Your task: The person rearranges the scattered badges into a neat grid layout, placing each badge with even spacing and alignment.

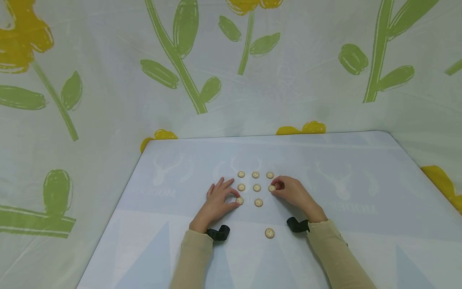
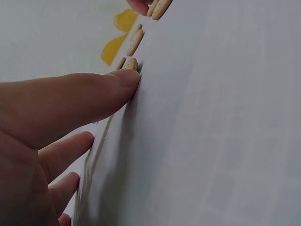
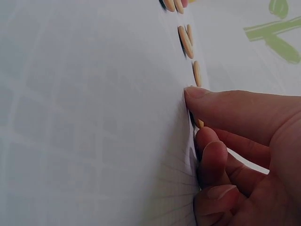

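Small round wooden buttons lie flat on the table in rows. In the head view my left hand (image 1: pixel 218 200) pinches the front-left button (image 1: pixel 240 200) between thumb and forefinger, its other fingers spread on the tabletop. My right hand (image 1: pixel 294 194) holds the button at the right end of the middle row (image 1: pixel 272 188) between thumb and forefinger, its other fingers curled. Another button (image 1: pixel 258 202) lies just right of the left hand's one. Nearer me, a single button (image 1: pixel 269 233) sits apart, between the wrists. In the left wrist view the thumb (image 2: pixel 106 92) partly hides its button.
The back row has three buttons, its middle one (image 1: pixel 255 174) between the hands. Two more, including a centre button (image 1: pixel 256 187), lie in the middle row. The pale patterned table (image 1: pixel 361 176) ends at a wall covering (image 1: pixel 288 92) with flowers and leaves. Each wrist wears a black camera band (image 1: pixel 219 233).
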`<state>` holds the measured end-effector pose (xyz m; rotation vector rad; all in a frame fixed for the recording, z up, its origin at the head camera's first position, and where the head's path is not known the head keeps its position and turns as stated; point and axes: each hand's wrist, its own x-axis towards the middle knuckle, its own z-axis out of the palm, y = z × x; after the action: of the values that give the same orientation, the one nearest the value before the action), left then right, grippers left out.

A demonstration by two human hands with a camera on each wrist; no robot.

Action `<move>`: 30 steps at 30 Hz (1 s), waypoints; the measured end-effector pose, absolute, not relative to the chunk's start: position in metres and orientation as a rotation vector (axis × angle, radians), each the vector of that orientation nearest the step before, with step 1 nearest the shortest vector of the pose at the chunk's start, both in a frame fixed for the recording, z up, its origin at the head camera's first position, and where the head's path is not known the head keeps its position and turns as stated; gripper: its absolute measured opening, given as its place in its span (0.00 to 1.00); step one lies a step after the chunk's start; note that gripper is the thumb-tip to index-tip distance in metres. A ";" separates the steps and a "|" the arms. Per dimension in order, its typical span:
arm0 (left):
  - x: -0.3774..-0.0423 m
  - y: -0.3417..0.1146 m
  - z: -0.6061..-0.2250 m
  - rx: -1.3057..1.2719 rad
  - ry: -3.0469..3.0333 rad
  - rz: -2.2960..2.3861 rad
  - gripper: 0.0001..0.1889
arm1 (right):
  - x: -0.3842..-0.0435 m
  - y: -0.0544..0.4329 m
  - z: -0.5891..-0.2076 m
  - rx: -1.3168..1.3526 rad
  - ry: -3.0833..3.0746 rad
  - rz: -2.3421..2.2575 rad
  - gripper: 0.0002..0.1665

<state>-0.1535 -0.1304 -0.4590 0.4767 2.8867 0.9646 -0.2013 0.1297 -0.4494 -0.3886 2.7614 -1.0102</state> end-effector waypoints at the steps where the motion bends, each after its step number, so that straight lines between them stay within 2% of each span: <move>1: -0.153 -0.131 -0.459 0.475 2.886 0.966 0.08 | -0.201 0.130 -0.449 -0.388 2.761 -1.012 0.13; 12: -0.153 -0.132 -0.459 0.473 2.887 0.964 0.08 | -0.202 0.133 -0.449 -0.384 2.724 -1.056 0.17; 19: -0.154 -0.131 -0.460 0.471 2.889 0.962 0.08 | -0.203 0.137 -0.446 -0.292 2.657 -1.102 0.16; 30: -0.152 -0.131 -0.458 0.475 2.882 0.981 0.08 | -0.202 0.140 -0.446 -0.307 2.674 -1.104 0.15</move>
<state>-0.1522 -0.1309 -0.4585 0.4752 2.8819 0.9811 -0.2017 0.1401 -0.4456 -0.3071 2.6740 -1.1035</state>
